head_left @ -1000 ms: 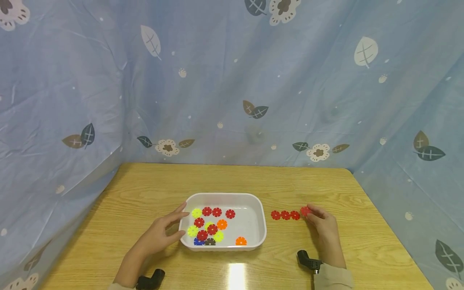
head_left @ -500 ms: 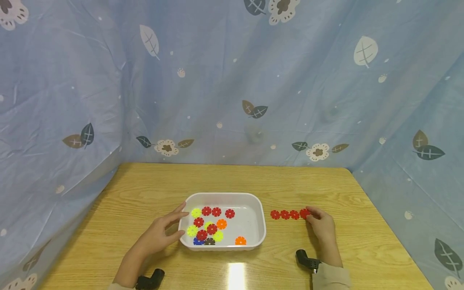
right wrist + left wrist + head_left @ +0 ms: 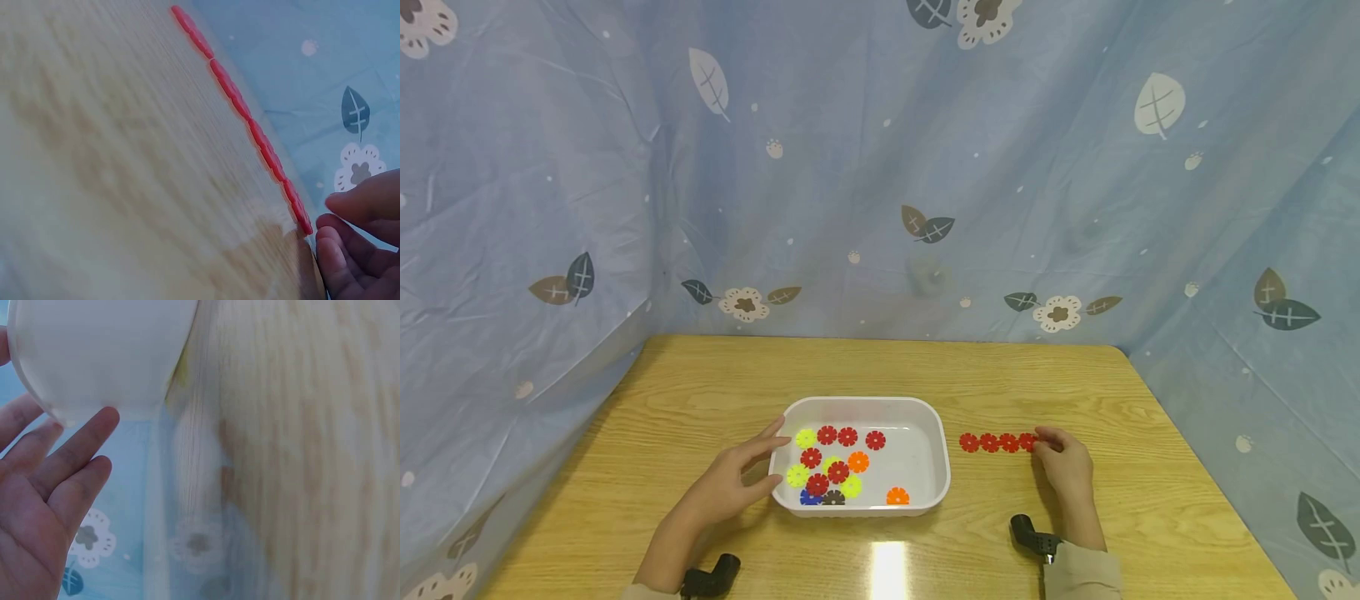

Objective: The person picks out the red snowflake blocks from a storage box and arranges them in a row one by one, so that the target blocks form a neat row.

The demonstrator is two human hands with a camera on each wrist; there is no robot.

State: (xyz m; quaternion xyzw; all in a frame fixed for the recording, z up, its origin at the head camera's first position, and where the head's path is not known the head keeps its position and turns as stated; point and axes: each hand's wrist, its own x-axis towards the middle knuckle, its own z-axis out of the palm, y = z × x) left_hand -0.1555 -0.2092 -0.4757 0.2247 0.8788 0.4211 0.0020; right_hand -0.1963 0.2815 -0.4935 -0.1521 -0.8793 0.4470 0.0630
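Right of the box, a row of red discs is running sideways to the relaxed right hand, spread left hand opposite

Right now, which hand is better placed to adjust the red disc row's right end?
Probably the right hand, beside that end of the red disc row; the left hand is farther off, beside the white tray.

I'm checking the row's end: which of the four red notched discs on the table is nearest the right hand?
The row's rightmost red notched plastic disc, next to the right hand; the other three discs lie farther left.
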